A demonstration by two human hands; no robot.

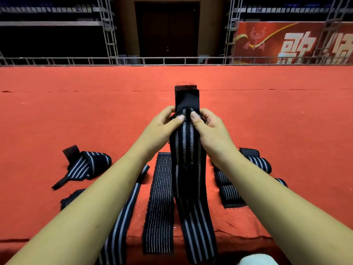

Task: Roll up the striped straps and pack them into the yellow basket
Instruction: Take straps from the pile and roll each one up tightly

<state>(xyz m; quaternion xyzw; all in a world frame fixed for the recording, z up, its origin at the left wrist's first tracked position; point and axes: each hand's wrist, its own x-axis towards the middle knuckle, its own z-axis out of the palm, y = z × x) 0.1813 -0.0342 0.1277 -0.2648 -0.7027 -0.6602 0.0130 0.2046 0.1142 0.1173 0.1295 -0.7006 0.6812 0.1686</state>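
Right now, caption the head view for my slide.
Left hand and right hand pinch the upper end of a striped strap over flat straps and rolled straps on red carpet.

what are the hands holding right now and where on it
Both the left hand and right hand pinch one striped strap near its upper end, just below its plain black tab, thumbs on the striped face.

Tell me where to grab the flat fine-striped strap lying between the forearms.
Take the fine-striped strap by its far short end, probably pinching from above. It lies flat and straight on the carpet, that end is bare, and the held strap hangs close along its right side.
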